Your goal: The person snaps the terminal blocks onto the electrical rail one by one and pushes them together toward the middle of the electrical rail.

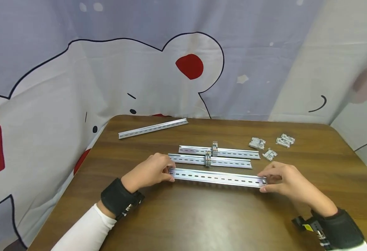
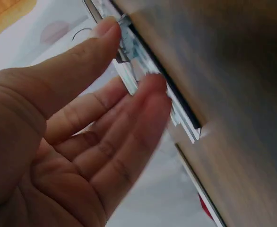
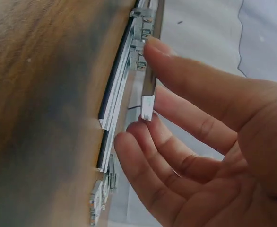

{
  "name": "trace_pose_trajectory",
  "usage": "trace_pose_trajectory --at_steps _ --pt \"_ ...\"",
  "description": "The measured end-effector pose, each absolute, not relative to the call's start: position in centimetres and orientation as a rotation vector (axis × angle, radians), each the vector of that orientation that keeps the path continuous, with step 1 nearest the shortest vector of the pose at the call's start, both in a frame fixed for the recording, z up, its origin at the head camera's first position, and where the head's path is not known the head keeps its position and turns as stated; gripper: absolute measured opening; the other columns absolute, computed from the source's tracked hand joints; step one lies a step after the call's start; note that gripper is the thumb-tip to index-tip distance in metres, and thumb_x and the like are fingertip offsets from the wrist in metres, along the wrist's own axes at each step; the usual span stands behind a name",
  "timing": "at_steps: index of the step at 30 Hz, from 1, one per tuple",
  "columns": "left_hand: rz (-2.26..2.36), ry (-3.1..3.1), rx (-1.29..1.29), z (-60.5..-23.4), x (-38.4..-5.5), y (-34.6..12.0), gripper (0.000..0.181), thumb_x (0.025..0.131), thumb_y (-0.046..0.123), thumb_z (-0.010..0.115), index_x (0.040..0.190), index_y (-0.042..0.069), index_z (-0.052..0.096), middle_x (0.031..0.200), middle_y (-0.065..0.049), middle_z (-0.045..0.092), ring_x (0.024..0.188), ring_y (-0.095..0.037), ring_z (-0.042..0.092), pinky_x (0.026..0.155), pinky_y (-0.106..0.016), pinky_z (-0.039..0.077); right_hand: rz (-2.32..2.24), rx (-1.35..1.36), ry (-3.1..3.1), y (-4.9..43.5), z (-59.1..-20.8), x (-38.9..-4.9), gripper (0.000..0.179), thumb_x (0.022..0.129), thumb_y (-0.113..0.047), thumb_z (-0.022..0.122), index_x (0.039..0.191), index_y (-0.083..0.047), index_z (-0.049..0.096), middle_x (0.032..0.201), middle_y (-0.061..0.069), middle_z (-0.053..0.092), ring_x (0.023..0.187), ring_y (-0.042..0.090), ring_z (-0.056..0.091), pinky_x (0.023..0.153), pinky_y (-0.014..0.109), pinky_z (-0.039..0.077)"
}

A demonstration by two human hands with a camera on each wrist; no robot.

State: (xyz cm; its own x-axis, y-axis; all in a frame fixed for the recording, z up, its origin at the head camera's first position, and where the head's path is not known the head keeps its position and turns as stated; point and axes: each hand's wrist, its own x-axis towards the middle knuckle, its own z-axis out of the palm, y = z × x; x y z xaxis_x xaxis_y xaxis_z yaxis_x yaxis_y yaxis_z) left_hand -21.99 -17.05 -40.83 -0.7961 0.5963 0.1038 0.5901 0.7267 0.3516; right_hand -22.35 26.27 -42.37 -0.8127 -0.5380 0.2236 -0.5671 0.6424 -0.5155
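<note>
A slotted metal DIN rail [image 1: 218, 176] lies between the two hands, nearest the person. My left hand [image 1: 152, 170] pinches its left end with thumb and fingers. At the other end, my right hand [image 1: 283, 179] grips the rail, whose end [image 3: 148, 106] shows between thumb and fingers in the right wrist view. Just behind it, a second DIN rail [image 1: 183, 159] carries a grey terminal block [image 1: 208, 159] near its middle. A third DIN rail [image 1: 240, 153] sits behind that one, also with a terminal block [image 1: 215, 149].
Another DIN rail [image 1: 152, 128] lies slanted at the table's back left. Several loose grey terminal blocks [image 1: 257, 143] are grouped at the back right, behind my right hand. The wooden table [image 1: 183, 216] ends at a printed curtain [image 1: 139, 76].
</note>
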Motion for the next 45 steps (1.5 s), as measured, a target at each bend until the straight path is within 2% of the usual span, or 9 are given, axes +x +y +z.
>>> trace_pose_trajectory --at_steps 7,19,23,27,31,36,39,42,45 --pt "0.422 2.966 1.01 -41.7 -21.6 -16.6 0.018 0.08 0.02 0.081 0.082 0.009 0.068 0.079 -0.003 0.056 0.066 -0.011 0.045 0.055 -0.024 0.039 0.855 1.018 -2.785 25.6 -43.5 -23.4 0.03 0.07 -0.023 0.088 0.096 -0.013 0.075 0.078 -0.007 0.059 0.069 0.009 0.055 0.06 0.024 0.047" --pt "0.403 3.022 0.83 -42.7 -21.4 -15.2 0.022 0.076 0.022 0.085 0.084 0.009 0.069 0.081 0.001 0.052 0.065 -0.01 0.048 0.057 -0.027 0.044 0.783 0.98 -2.864 26.0 -43.8 -24.0 0.035 0.067 -0.019 0.09 0.096 -0.011 0.073 0.082 -0.005 0.058 0.073 0.007 0.055 0.061 0.023 0.05" --pt "0.352 3.047 0.847 -42.8 -20.7 -15.0 0.03 0.077 0.023 0.084 0.098 0.006 0.071 0.088 -0.003 0.056 0.073 -0.014 0.052 0.062 -0.03 0.047 0.747 0.933 -2.929 25.8 -43.0 -24.3 0.034 0.07 -0.025 0.088 0.097 -0.011 0.072 0.082 -0.006 0.062 0.075 0.009 0.057 0.063 0.025 0.05" --pt "0.309 3.066 0.868 -42.8 -19.5 -14.6 0.056 0.081 0.031 0.08 0.125 0.001 0.063 0.115 -0.013 0.058 0.101 -0.024 0.058 0.078 -0.037 0.053 0.723 0.711 -2.985 26.2 -41.8 -25.4 0.033 0.08 -0.031 0.081 0.099 -0.006 0.074 0.081 -0.004 0.067 0.074 0.011 0.061 0.064 0.028 0.05" --pt "0.28 3.015 0.897 -42.7 -18.3 -14.1 0.076 0.086 0.042 0.074 0.141 -0.003 0.047 0.144 -0.022 0.044 0.133 -0.035 0.044 0.101 -0.044 0.046 0.634 0.458 -3.01 27.1 -41.5 -27.2 0.033 0.086 -0.028 0.074 0.097 0.002 0.073 0.079 0.003 0.071 0.074 0.02 0.064 0.065 0.037 0.05" --pt "0.196 2.872 0.942 -42.7 -17.1 -13.6 0.09 0.09 0.051 0.064 0.151 -0.004 0.027 0.158 -0.025 0.02 0.146 -0.037 0.02 0.115 -0.044 0.029 0.536 0.282 -3.135 28.4 -41.9 -29.4 0.044 0.09 -0.034 0.066 0.098 0.009 0.072 0.093 0.025 0.07 0.087 0.044 0.063 0.07 0.051 0.051" --pt "0.146 2.805 0.967 -42.9 -16.7 -13.6 0.093 0.091 0.056 0.059 0.152 -0.004 0.022 0.16 -0.024 0.013 0.148 -0.036 0.014 0.117 -0.044 0.024 0.503 0.164 -3.2 28.5 -42.2 -30.5 0.055 0.093 -0.046 0.059 0.079 0.007 0.069 0.086 0.028 0.065 0.078 0.043 0.061 0.063 0.047 0.05" --pt "0.108 2.77 0.964 -43.2 -16.5 -13.6 0.092 0.092 0.058 0.055 0.153 -0.003 0.022 0.16 -0.023 0.011 0.148 -0.035 0.013 0.117 -0.044 0.024 0.483 0.085 -3.221 28.4 -42.4 -31.1 0.06 0.094 -0.054 0.053 0.062 -0.004 0.057 0.074 0.02 0.057 0.066 0.032 0.055 0.055 0.039 0.046" --pt "0.073 2.771 0.956 -43.3 -16.4 -13.5 0.09 0.093 0.059 0.053 0.152 -0.002 0.025 0.161 -0.022 0.012 0.148 -0.033 0.013 0.117 -0.042 0.025 0.533 0.061 -3.254 28.4 -42.4 -31.5 0.056 0.093 -0.055 0.055 0.063 -0.007 0.054 0.069 0.015 0.058 0.061 0.025 0.059 0.053 0.036 0.046"
